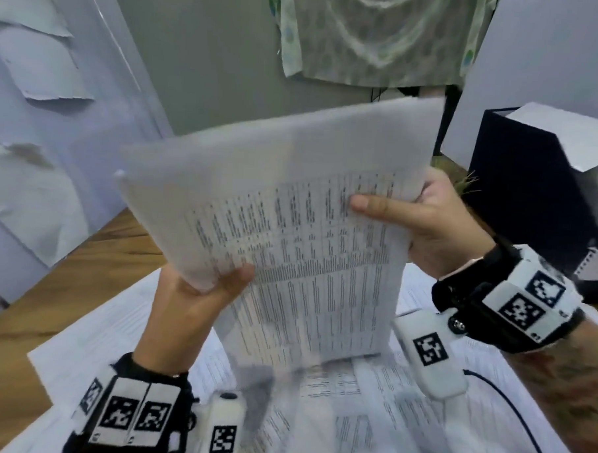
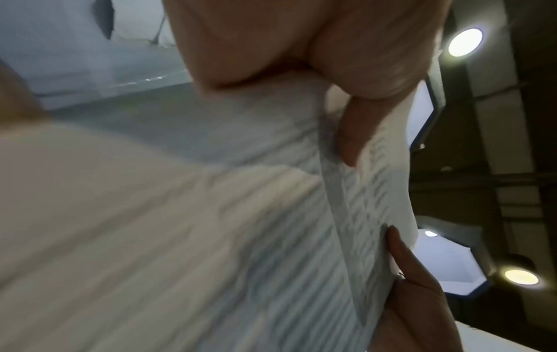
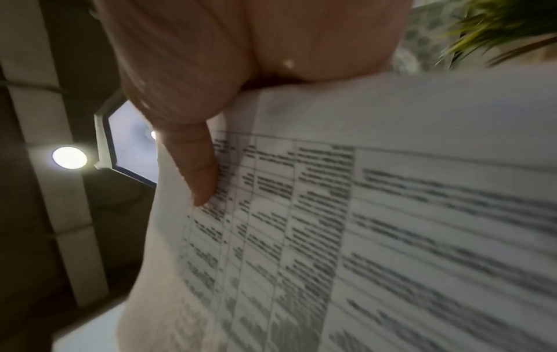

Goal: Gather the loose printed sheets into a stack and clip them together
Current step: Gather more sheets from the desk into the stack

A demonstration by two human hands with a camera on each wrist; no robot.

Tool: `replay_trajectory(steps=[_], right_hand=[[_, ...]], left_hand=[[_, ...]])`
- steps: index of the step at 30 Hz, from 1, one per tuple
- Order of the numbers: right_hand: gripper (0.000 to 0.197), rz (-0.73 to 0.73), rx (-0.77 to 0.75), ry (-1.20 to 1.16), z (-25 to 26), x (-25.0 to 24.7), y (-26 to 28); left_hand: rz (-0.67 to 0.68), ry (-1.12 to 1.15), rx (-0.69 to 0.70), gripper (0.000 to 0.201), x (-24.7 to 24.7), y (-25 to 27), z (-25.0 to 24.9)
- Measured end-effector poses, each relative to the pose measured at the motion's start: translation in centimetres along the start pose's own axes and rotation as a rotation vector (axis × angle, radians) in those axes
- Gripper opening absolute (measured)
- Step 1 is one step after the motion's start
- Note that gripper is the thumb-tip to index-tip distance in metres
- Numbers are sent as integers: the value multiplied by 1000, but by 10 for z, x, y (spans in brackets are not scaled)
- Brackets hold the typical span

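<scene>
A bundle of printed sheets (image 1: 291,219) with table text stands upright in the air above the desk, blurred by motion. My left hand (image 1: 199,290) pinches its lower left corner, thumb on the front. My right hand (image 1: 425,214) grips its right edge, thumb lying across the print. In the left wrist view my left hand (image 2: 355,114) holds the sheets (image 2: 361,214) edge-on, and the other hand's fingers (image 2: 403,259) show lower down. The right wrist view has my right hand (image 3: 195,152) with its thumb on the printed page (image 3: 392,214). No clip is in view.
More loose printed sheets (image 1: 351,417) cover the wooden desk (image 1: 83,268) below the hands. A dark box (image 1: 532,188) with white paper on it stands at the right, with a small green plant (image 1: 464,182) beside it. A black cable (image 1: 516,407) crosses the sheets at lower right.
</scene>
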State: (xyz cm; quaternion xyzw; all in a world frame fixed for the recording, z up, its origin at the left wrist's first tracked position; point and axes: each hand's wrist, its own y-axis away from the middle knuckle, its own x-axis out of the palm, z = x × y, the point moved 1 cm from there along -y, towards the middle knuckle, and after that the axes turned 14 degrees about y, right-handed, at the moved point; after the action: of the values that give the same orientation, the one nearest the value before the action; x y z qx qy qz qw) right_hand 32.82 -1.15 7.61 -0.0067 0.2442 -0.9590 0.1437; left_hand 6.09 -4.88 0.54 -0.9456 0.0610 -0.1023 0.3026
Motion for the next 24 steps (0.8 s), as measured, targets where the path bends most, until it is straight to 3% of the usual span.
replay_trajectory(steps=[3, 6, 10, 12, 14, 17, 19, 21, 22, 24], right_hand=[[40, 114, 114, 247, -22, -12, 9], [48, 304, 239, 513, -44, -42, 19], [54, 496, 454, 1049, -58, -98, 41], [63, 729, 574, 1291, -64, -111, 58], [70, 1012, 635, 1453, -72, -112, 78], [63, 1186, 555, 1573, -78, -109, 96], [67, 1176, 463, 1617, -82, -109, 99], [84, 1201, 403, 1635, -83, -106, 98], [86, 1231, 381, 1649, -82, -102, 96], [69, 1278, 326, 1695, -80, -97, 93]], left_hand=[[27, -9, -201, 56, -8, 15, 24], [-33, -118, -260, 33, -11, 28, 50], [-106, -113, -286, 30, -16, 24, 63], [-116, -121, -250, 61, -12, 19, 64], [-182, -89, -254, 62, -15, 17, 70], [-213, -16, -269, 61, -26, 13, 83], [-261, -7, -283, 30, -36, 11, 96], [-294, -11, -290, 14, -44, 11, 105], [-285, -16, -294, 20, -49, 12, 109], [-279, -5, -309, 57, -56, 15, 115]])
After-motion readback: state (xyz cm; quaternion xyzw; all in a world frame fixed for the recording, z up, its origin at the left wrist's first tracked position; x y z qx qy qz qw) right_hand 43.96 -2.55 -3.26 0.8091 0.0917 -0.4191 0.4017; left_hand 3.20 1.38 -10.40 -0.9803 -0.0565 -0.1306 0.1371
